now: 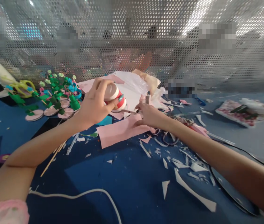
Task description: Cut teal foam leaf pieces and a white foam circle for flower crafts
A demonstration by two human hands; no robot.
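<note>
Near the middle, my left hand (96,104) curls around a white-and-red cylinder (122,102), round-ended like a tape roll or a small tub; I cannot tell which. A thin pale strip (130,111) runs from its lower edge toward my other hand. My right hand (149,115) is bent over the right end of a pink paper piece (115,133), thumb and fingers closed at its edge. A small greyish block (148,99) shows just behind those fingers. Under the cylinder lies a blue scrap (105,120).
Green paper plants on round pink bases (34,115) stand at left, beside yellow-handled scissors (25,88). White paper scraps (192,191) litter the blue table (132,186). A white cable (87,191) crosses the front, a black one the right. Perforated metal mesh (127,31) rises behind.
</note>
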